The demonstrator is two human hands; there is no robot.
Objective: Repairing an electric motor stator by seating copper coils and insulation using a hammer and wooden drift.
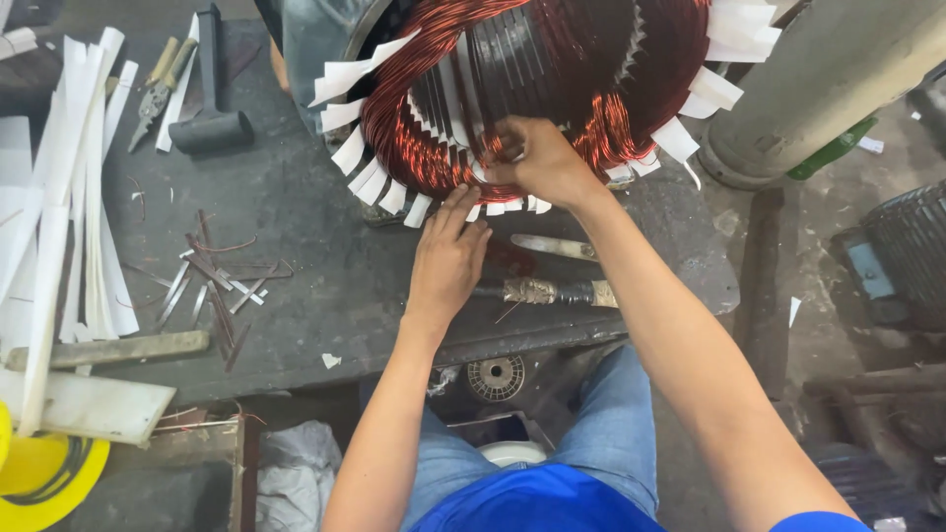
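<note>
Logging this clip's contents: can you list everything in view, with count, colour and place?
motor stator: one, copper-red windings, top centre of bench
paper insulation strips: a pile, white, bench left
mallet: one, black, top left
pliers: one, grey, beside mallet
metal slivers: several, dark, bench centre-left
wrapped tool: one, tan and dark, near bench front edge
wire spool: one, yellow, bottom left
left hand: fingertips at the stator's lower rim
right hand: pinching the windings

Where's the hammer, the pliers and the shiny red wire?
Hammer (210, 130): head view, on its black head.
Pliers (150, 103): head view, near the pivot.
Red wire (414, 148): head view, on the coil's left curve.
</note>
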